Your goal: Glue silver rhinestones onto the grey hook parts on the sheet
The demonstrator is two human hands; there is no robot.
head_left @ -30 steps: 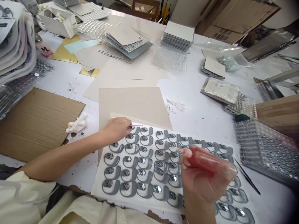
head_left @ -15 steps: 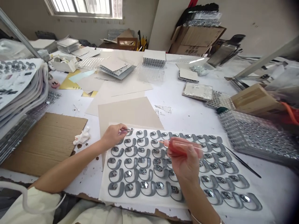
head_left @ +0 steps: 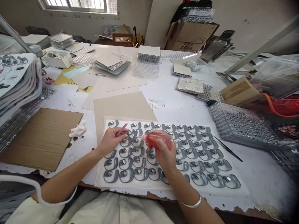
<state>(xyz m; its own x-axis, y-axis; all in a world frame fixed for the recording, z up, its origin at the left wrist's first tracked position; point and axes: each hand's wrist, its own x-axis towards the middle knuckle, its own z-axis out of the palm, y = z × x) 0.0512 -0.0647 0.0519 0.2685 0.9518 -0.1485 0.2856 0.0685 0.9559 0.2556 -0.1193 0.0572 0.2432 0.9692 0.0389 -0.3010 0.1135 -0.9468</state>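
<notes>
Right hand (head_left: pixel 164 152) slid left — half-hiding a red squeeze bottle (head_left: pixel 158 140).

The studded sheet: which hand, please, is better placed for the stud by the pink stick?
Likely the left hand: it holds the pink stick right over that stud, while the right hand grips the red squeeze bottle.

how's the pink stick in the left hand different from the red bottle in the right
The pink stick is thin and slim, while the red squeeze bottle is far thicker, with a narrow nozzle. The stick angles up out of the left hand; the bottle lies nearly level in the right hand, nozzle pointing left. Both are pinkish-red and held above the same white sheet.
</notes>
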